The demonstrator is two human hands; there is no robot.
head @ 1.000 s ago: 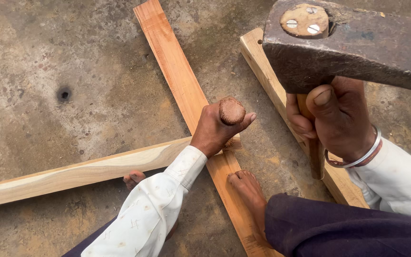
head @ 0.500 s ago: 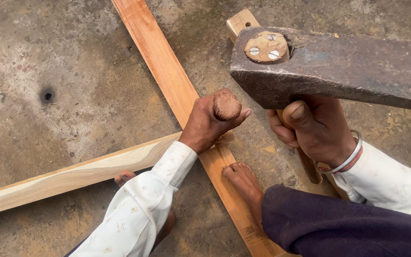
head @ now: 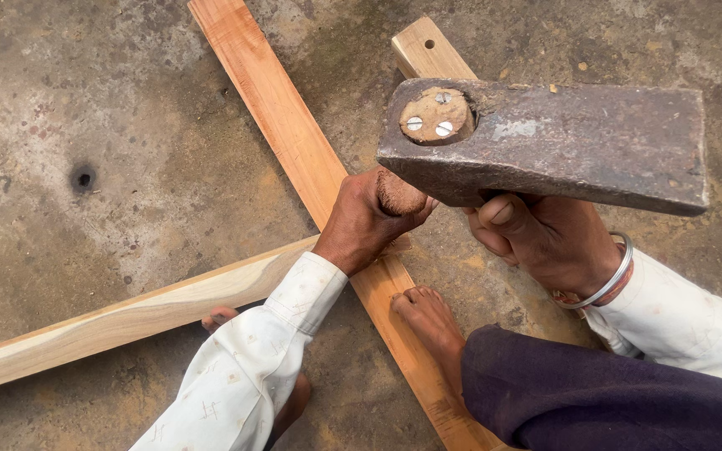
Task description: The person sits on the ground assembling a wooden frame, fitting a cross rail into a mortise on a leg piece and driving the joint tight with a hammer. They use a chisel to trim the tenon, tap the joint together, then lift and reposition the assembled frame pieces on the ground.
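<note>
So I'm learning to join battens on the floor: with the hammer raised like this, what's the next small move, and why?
Probably a short, controlled blow straight down. The right hand holds the hammer raised above the crossing, where the left hand is clenched on the reddish plank over the pale plank. Fingers sit close, so keep it light.

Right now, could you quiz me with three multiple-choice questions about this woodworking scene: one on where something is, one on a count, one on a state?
1. Where is the bare foot?
A. on the reddish plank
B. on the hammer
C. on the left sleeve

2. How many screw heads show in the hammer head's wooden plug?
A. one
B. three
C. six

3. The right hand is:
A. open and flat
B. closed under the hammer head
C. resting on the ground

Answers: 1 A, its toes lie on the plank. 2 B, three bright heads show. 3 B, its fingers curl beneath the head.
</note>
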